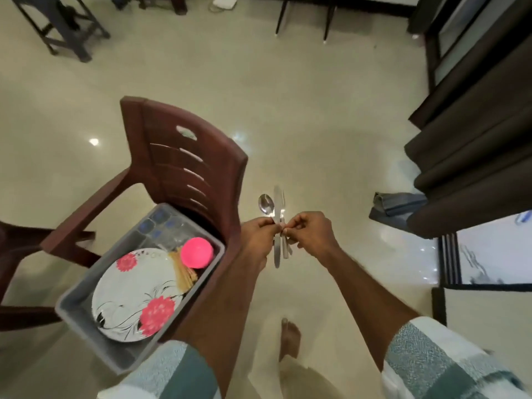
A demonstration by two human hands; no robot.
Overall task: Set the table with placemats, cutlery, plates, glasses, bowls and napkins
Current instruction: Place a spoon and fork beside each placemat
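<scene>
The left hand [257, 236] is curling its fingers around a bundle of shiny steel cutlery, gripping it at mid-length, while the right hand [309, 233] is pinching the same bundle from the 3 o'clock side with thumb and fingertips bent in tight. The bundle is standing nearly upright in the view: a silver spoon [266, 205] is fanning out toward 11 o'clock, a silver table knife [277, 226] is pointing to 12 o'clock, and a silver fork [283, 203], blurred, is lying just beside the knife. The handles are hanging out below the fists toward 6 o'clock. Both forearms are reaching forward from checked white-and-green sleeves [431, 361] and meeting over the pale glossy floor [316, 110]. At 9 o'clock from the hands, a grey plastic tub [83, 300] is sitting on the seat of a dark red plastic chair [184, 156]; inside it are lying a white plate with pink flowers [135, 295], a pink bowl [197, 251], tan placemats [184, 272] and clear glasses [164, 223]
</scene>
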